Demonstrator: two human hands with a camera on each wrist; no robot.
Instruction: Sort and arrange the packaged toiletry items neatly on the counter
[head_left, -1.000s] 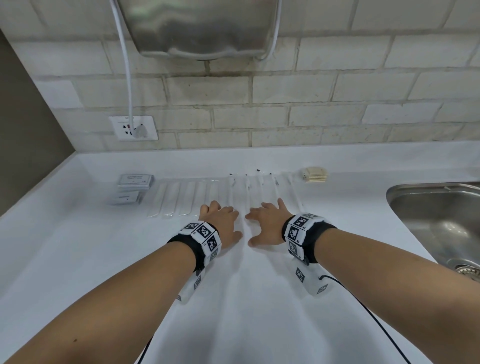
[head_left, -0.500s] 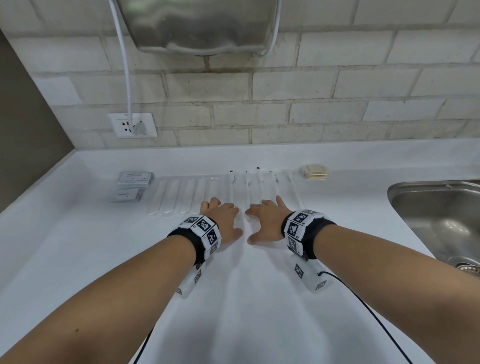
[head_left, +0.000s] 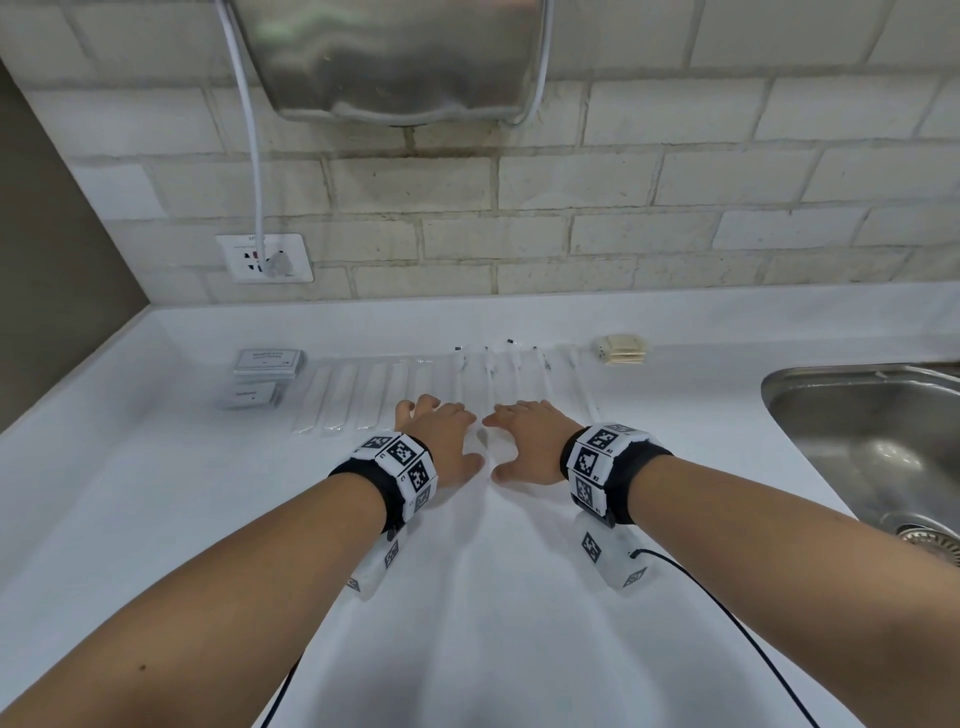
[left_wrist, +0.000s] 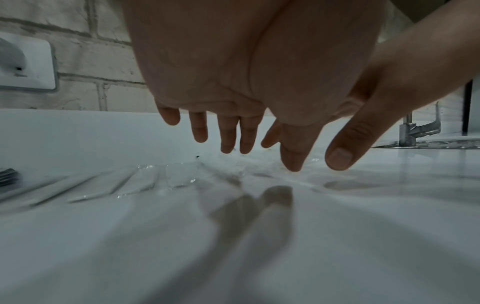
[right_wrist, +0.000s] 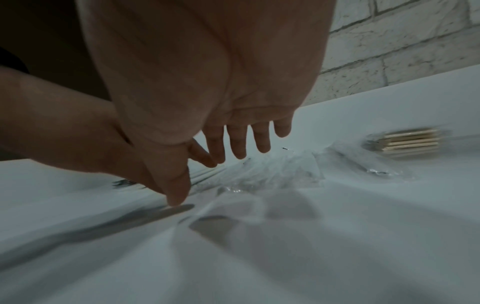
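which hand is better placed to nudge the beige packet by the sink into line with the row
Right. The beige packet lies at the row's right end, beyond the right hand, nearer to it than to the left hand, which would have to cross over. Both hands are spread flat on the clear packets, holding nothing.

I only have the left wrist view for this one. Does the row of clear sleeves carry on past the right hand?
Observer: It ends just right of the right hand; beyond the clear sleeves, apart from them, lies a small tan stack of packets.
Operator: And the dark thing at my left edge?
Observer: Grey flat packs, in two small piles left of the row.
Operator: Is the right hand gripping anything?
Observer: No; its fingers are spread straight over the sleeves.
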